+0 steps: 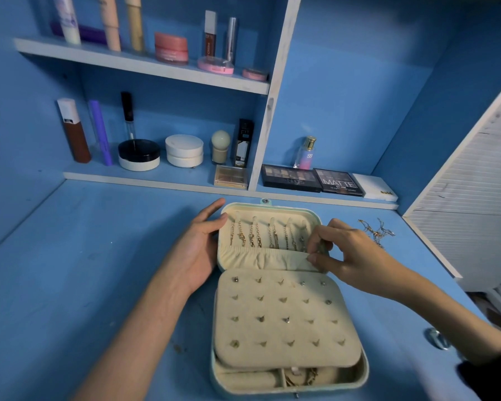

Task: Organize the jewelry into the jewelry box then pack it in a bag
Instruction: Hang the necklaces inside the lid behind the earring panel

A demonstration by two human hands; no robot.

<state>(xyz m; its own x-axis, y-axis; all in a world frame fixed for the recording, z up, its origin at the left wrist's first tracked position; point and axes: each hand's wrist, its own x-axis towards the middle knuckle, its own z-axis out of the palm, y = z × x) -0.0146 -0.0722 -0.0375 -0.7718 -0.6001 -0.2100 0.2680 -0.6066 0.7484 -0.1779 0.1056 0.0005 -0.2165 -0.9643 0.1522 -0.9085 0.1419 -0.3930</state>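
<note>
An open cream-lined jewelry box [356,374] lies on the blue table in front of me. Its raised lid [313,211] holds several gold chains [258,235] hanging from hooks above an elastic pocket [258,257]. The earring panel [284,316] carries several small studs. My left hand [198,250] rests with straight fingers against the lid's left edge. My right hand [342,250] pinches the pocket's right end and a chain at the rightmost hook. A loose tangle of chains [376,231] lies on the table to the right of the box.
Shelves behind the box hold cosmetics: bottles, round jars [184,150], a perfume bottle [305,153] and eyeshadow palettes [313,178]. A white slatted panel [469,215] stands at the right. A small clear object [437,338] lies near my right forearm.
</note>
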